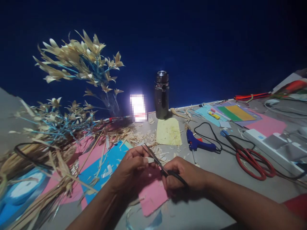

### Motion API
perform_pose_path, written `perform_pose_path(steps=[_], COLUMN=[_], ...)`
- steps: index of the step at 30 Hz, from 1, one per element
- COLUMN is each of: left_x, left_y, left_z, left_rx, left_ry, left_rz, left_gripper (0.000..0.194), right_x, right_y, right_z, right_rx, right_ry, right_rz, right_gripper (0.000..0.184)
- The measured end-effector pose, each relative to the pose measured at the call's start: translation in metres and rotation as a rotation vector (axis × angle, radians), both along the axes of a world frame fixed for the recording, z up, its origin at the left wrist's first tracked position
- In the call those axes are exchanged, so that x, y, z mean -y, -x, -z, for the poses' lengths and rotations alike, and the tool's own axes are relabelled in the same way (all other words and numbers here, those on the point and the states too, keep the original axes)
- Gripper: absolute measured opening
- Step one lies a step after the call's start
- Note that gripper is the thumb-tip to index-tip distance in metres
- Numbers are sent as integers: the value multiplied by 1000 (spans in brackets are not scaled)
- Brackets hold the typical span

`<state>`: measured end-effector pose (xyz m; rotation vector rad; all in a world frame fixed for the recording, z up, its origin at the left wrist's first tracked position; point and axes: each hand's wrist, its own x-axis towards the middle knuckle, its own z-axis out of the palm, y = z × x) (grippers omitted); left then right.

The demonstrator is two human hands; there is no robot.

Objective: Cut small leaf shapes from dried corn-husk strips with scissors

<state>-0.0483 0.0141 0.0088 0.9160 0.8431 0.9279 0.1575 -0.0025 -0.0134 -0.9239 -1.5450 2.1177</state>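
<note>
My left hand (pixel 134 163) pinches a small pale strip (pixel 150 159), perhaps dried husk or paper; its material is hard to tell. Black-handled scissors (pixel 161 164) are gripped in my right hand (pixel 179 175), their blades parted and pointing up and left beside the strip. Beneath both hands lies a pink paper sheet (pixel 153 198). Just beyond them, a yellow paper (pixel 169 131) carries small scraps. A blue glue gun (pixel 200 143) rests to the right of my right hand.
Red-handled scissors (pixel 254 161) and a white power strip (pixel 268 153) lie on the right. A dark flask (pixel 162 95) stands at the back beside a bright blurred screen (pixel 137 107). Dried-husk flowers on blue stems (pixel 79 64) rise at the left, above dried strips and blue paper (pixel 107 169).
</note>
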Motion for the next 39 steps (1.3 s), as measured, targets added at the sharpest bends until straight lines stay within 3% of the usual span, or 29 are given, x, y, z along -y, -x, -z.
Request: perform_pose_path(steps=[5,15,23,28,30,35,39], left_x=[0,-2,-2,-4,-4,4,14], left_y=[2,1,3,7,5,-10,-21], left_z=[2,0,3,2,1,12,22], left_rx=[58,-6,4,1,8,72,121], left_ry=[-4,15,34,33,21,131,194], left_rz=[-8,-44,-82,-1,10,-34,5], left_gripper=[9,7,3,6,5,17,17], right_x=[0,0,1,1,1,-2,-3], right_y=[-1,-2,0,4,7,13,12], right_z=[3,2,7,13,13,9,4], right_rx=[-4,52,25,19,-31,-203,-235], right_ry=[-2,56,29,57,90,60,16], right_rz=[-17,-13,50,88,159,517,632], right_gripper=[41,44,41,32,30,33,39])
